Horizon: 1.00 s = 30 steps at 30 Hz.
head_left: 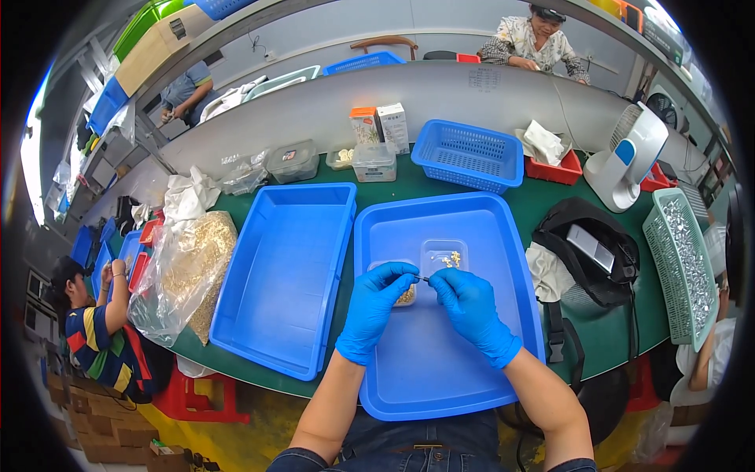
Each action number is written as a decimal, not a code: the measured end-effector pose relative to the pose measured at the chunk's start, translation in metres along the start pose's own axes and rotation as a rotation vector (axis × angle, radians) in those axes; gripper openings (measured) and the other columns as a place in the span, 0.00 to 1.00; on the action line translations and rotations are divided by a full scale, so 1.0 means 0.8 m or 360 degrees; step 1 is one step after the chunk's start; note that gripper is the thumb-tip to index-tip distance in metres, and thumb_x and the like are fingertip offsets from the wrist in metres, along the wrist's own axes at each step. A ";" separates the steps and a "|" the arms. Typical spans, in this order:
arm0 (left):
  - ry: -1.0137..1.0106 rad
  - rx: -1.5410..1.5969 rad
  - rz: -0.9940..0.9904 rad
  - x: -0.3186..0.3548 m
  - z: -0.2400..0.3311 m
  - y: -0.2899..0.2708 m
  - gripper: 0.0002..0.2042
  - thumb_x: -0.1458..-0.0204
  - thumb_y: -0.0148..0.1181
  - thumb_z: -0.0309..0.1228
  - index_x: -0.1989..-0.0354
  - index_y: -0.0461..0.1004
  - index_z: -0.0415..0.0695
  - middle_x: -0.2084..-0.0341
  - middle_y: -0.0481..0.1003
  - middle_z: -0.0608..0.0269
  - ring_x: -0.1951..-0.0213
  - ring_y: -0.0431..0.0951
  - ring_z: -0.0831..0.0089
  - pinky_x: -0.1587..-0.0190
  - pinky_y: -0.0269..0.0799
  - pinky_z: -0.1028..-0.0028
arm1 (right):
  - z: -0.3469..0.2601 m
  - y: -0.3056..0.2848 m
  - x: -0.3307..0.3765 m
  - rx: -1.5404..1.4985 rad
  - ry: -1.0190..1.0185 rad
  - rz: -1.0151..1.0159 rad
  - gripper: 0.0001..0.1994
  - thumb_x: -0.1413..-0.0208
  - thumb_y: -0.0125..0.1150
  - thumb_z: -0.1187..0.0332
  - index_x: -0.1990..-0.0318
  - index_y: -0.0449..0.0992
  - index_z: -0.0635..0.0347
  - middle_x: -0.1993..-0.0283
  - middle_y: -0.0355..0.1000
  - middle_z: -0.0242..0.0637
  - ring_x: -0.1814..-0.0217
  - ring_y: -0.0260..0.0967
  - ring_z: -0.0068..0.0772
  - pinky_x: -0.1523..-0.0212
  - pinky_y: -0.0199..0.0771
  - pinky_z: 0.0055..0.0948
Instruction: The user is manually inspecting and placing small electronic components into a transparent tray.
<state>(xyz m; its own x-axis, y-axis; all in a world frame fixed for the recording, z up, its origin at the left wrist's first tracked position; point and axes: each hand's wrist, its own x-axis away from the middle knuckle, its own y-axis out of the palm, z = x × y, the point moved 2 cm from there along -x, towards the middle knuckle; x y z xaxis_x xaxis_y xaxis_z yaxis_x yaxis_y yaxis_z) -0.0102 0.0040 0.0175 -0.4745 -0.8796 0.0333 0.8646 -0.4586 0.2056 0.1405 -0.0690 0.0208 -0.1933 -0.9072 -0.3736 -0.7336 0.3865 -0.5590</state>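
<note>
Both my hands wear blue gloves and meet above a blue tray [440, 393]. My left hand [376, 307] pinches one end of a small dark thin piece [423, 278]. On its other end the fingers of my right hand [470, 311] are closed. The piece is too small to name. Just beyond my right hand sits a clear plastic container [445, 246] holding a few small yellowish bits. A second clear container [406, 296] with small tan pieces lies between my hands, partly hidden by the left one.
An empty blue tray [279, 291] stands left, beside a clear bag [193, 275] of small tan pieces. Behind are a blue basket [468, 153] and plastic boxes [374, 162]. At right are a black bag [590, 248], a white fan [629, 157] and a green basket [684, 267]. Other people sit nearby.
</note>
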 end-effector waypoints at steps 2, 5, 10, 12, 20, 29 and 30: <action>0.0007 0.0002 -0.0009 0.000 0.000 0.000 0.06 0.49 0.58 0.23 0.63 0.78 0.38 0.67 0.78 0.61 0.63 0.76 0.75 0.57 0.71 0.78 | -0.004 -0.001 0.000 -0.0055 0.0040 0.0017 0.07 0.44 0.57 0.66 0.63 0.76 0.59 0.71 0.74 0.40 0.73 0.73 0.31 0.73 0.70 0.29; -0.0006 -0.0008 0.0015 -0.001 0.001 0.000 0.06 0.49 0.58 0.23 0.63 0.78 0.38 0.67 0.78 0.61 0.63 0.76 0.75 0.57 0.71 0.77 | -0.005 0.000 0.000 -0.0167 0.0117 0.0046 0.07 0.44 0.57 0.65 0.63 0.76 0.58 0.71 0.74 0.40 0.73 0.73 0.32 0.73 0.70 0.29; 0.0022 -0.0002 0.0005 -0.001 -0.002 -0.002 0.06 0.48 0.58 0.23 0.64 0.78 0.38 0.67 0.78 0.61 0.63 0.76 0.76 0.56 0.71 0.78 | -0.002 0.000 0.001 -0.0034 -0.0027 0.0034 0.07 0.44 0.58 0.66 0.62 0.76 0.58 0.71 0.74 0.40 0.73 0.73 0.33 0.73 0.70 0.30; 0.0026 -0.0009 -0.0010 -0.002 -0.002 -0.003 0.07 0.48 0.57 0.23 0.61 0.77 0.38 0.65 0.78 0.60 0.61 0.76 0.74 0.56 0.71 0.77 | -0.004 0.000 0.000 -0.0054 -0.0040 0.0016 0.07 0.44 0.58 0.66 0.61 0.76 0.58 0.71 0.74 0.41 0.73 0.73 0.34 0.72 0.71 0.30; 0.0008 0.0453 -0.0181 -0.003 0.011 0.007 0.20 0.42 0.50 0.30 0.42 0.61 0.38 0.52 0.72 0.49 0.49 0.73 0.64 0.47 0.68 0.70 | 0.008 -0.001 -0.002 -0.0251 0.0239 0.0113 0.09 0.44 0.58 0.67 0.59 0.76 0.59 0.71 0.74 0.42 0.71 0.74 0.35 0.71 0.72 0.30; -0.0004 0.0593 -0.0303 -0.001 0.013 0.012 0.25 0.38 0.39 0.42 0.35 0.52 0.41 0.43 0.64 0.44 0.41 0.66 0.60 0.40 0.61 0.67 | -0.002 0.005 0.000 -0.0110 -0.0048 0.0008 0.10 0.43 0.56 0.65 0.58 0.77 0.56 0.67 0.75 0.42 0.69 0.74 0.43 0.69 0.74 0.34; -0.0004 0.0594 -0.0301 0.000 0.012 0.011 0.25 0.38 0.39 0.42 0.35 0.52 0.41 0.43 0.64 0.44 0.41 0.66 0.60 0.40 0.61 0.67 | 0.003 0.004 -0.001 -0.0087 -0.0049 0.0016 0.10 0.44 0.56 0.66 0.58 0.77 0.56 0.67 0.75 0.42 0.69 0.74 0.43 0.69 0.74 0.33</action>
<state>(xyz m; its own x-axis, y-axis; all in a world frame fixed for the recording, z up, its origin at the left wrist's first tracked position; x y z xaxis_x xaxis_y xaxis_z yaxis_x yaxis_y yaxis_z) -0.0038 0.0012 0.0288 -0.6198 -0.7839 -0.0369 0.6429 -0.5342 0.5489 0.1396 -0.0668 0.0174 -0.1816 -0.8974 -0.4020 -0.7662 0.3854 -0.5141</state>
